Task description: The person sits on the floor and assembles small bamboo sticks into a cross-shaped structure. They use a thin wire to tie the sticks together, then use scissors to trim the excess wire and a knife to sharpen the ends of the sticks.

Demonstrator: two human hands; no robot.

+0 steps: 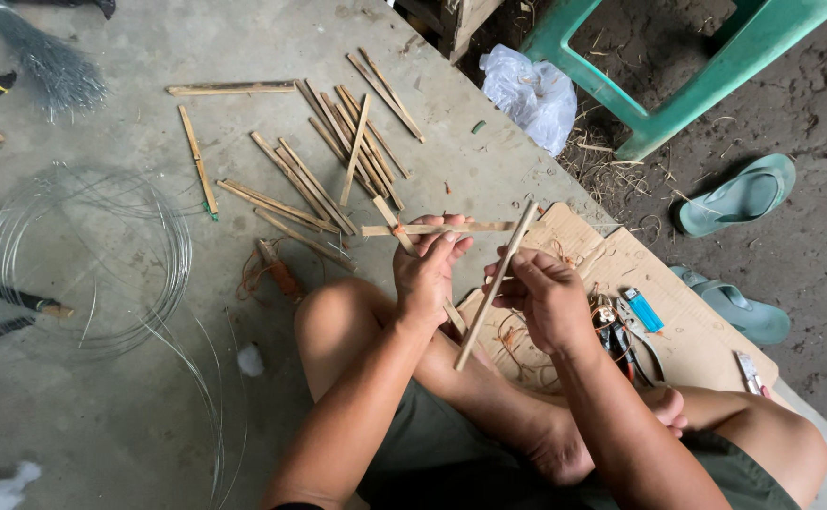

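Left hand (425, 274) pinches crossed bamboo slats (413, 229) at their bound joint, steadying them above the knee; right hand (546, 297) grips a diagonal bamboo stick (498, 283), positioned against the frame.

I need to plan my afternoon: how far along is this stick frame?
Done: two sticks tied crosswise. In hand: left hand holds that cross, right hand a third stick against it. Left: the loose stick pile and the wire coil lie on the floor.

I note matt, rough-split bamboo sticks (338, 151) on rough grey concrete floor (130, 397). Wire coil (92, 255) thin, shiny metal. Cardboard sheet (687, 331) dull brown.
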